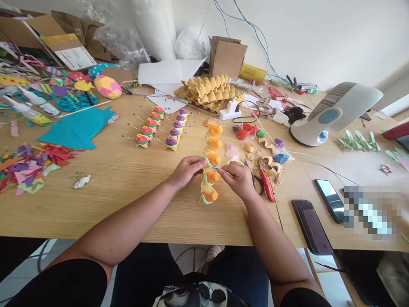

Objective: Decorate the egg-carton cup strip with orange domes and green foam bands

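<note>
An egg-carton strip [212, 164] with several orange-painted bumps and green rims lies lengthwise on the wooden table [128, 200]. My left hand [186, 169] pinches its left side near the middle bump. On the other side, my right hand [237, 178] is closed in a pinch on a thin strip of blue and green material at the same bump. Red-handled scissors [264, 182] lie just right of my right hand.
Two finished carton caterpillars [161, 127] with pins stand further back. Stacked egg cartons [207, 89], a cardboard box [226, 56], a desk fan [335, 113], two phones [319, 213], teal paper [78, 128] and coloured paper scraps [28, 164] surround the area.
</note>
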Demonstrator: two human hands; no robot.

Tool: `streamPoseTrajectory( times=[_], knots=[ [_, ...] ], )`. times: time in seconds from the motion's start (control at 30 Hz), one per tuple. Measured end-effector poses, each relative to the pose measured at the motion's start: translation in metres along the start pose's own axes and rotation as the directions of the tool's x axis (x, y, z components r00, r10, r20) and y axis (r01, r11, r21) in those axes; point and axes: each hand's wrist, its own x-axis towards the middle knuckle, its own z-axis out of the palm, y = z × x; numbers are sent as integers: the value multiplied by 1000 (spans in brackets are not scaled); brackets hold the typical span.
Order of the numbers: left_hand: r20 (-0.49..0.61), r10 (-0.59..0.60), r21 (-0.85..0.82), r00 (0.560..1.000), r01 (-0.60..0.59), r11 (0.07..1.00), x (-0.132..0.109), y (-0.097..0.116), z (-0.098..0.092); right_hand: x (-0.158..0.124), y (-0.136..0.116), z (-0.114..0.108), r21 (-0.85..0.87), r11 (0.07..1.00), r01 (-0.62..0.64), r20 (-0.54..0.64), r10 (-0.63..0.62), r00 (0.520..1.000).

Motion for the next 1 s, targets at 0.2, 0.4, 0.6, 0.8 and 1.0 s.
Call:
streamPoseTrajectory(
  times=[0.2,0.4,0.6,0.8,1.0],
  knots=[
    [41,36,86,999,-39,996,-1,-1,-3,1,-1,-2,-53,999,-1,47,4,999],
    [47,60,138,997,-66,988,-1,-4,-7,1,-2,-2,-75,997,6,62,-2,998],
    [41,56,113,998,-61,992,-3,-2,-4,0,-3,-2,-96,995,7,41,-3,999],
    [27,40,115,999,-43,992,-4,2,0,-1,-3,-1,-114,993,-4,28,8,1000],
    [20,22,30,1000,-23,999,-2,-2,-1,0,-3,-2,-35,999,-2,27,3,1000]
  ],
)
